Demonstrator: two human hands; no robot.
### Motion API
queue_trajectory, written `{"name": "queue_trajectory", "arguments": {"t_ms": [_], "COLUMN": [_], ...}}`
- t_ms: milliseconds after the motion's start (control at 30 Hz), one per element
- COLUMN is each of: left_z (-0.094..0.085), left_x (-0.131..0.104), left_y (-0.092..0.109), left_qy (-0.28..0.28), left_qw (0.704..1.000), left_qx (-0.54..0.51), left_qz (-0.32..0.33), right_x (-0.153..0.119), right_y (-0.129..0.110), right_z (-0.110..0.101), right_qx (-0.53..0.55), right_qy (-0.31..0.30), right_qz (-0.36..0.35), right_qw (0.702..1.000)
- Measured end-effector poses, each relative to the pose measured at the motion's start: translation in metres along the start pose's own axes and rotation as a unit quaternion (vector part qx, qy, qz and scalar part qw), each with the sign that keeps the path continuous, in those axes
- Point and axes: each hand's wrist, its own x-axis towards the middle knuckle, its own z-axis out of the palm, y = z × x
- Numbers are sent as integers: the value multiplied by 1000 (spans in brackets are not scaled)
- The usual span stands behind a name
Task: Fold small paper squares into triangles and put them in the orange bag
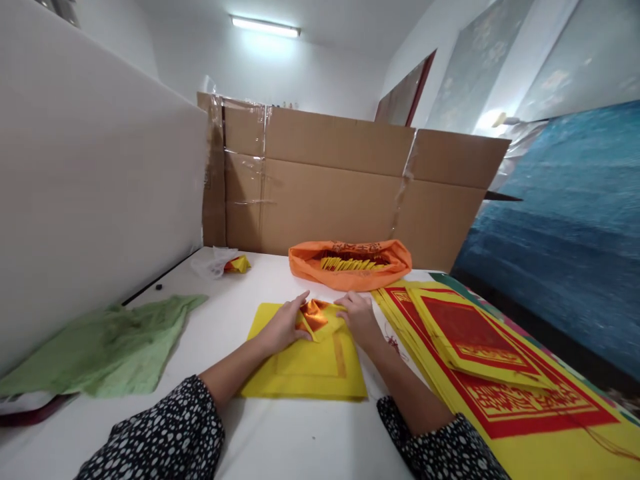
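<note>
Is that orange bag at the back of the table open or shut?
Open. The orange bag gapes at the top, showing a row of yellow pieces inside.

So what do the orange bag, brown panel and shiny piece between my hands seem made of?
Orange bag: probably thin fabric or plastic, dull, with loose wrinkles. Brown panel: likely matte cardboard, with straight creases. Shiny piece: possibly foil or satin; its bright orange highlights fit either.

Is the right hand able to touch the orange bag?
Probably yes: the orange bag lies just beyond the right hand, nothing seems to block it, but the hand holds a yellow sheet.
</note>
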Motion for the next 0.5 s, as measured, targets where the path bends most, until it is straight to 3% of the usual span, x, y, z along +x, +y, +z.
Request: {"name": "queue_trajectory", "arguments": {"t_ms": [100,167,300,400,500], "left_z": [-13,-24,-31,-24,-19], "left_x": [1,-4,-27,-45,-50], "left_y": [4,8,14,17,21], "left_qy": [67,84,-11,-75,-82], "left_qw": [997,988,968,976,994], "left_qx": [29,88,159,128,39], "left_qz": [33,94,195,157,68], "right_x": [-5,-12,-35,-46,-41], "right_y": [-12,-20,-28,-26,-23], "right_z": [-17,-25,-27,-17,-12], "right_qx": [13,30,48,60,91], "right_qy": [46,65,-14,-99,-112], "right_qz": [-40,-99,-202,-204,-140], "right_qw": [998,992,978,972,979]}}
